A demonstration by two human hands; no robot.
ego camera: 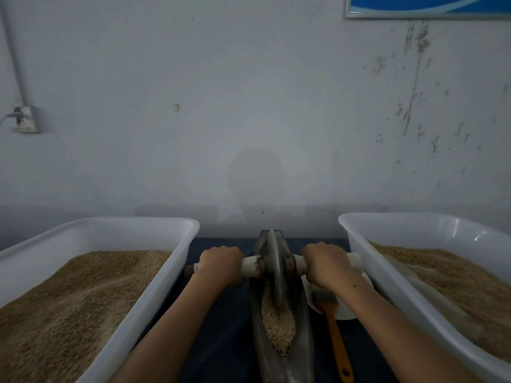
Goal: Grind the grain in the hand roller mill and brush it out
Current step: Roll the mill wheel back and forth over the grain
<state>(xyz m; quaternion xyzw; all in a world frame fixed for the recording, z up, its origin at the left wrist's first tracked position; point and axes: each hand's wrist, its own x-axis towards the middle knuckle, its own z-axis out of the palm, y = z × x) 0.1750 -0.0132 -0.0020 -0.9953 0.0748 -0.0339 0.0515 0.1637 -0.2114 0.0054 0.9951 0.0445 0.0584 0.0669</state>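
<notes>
Between two tubs, my left hand (219,265) and right hand (326,262) each grip axle handle (249,265); wheel (273,268) sits in trough (301,313) on grain (278,324). Grinding step under way, I judge; next: roll wheel toward me. Brush (336,335) waits on bench (221,341).

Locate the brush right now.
Head view, lower right of centre: the brush lies between the mill trough and the right tub, under the right forearm.
</notes>
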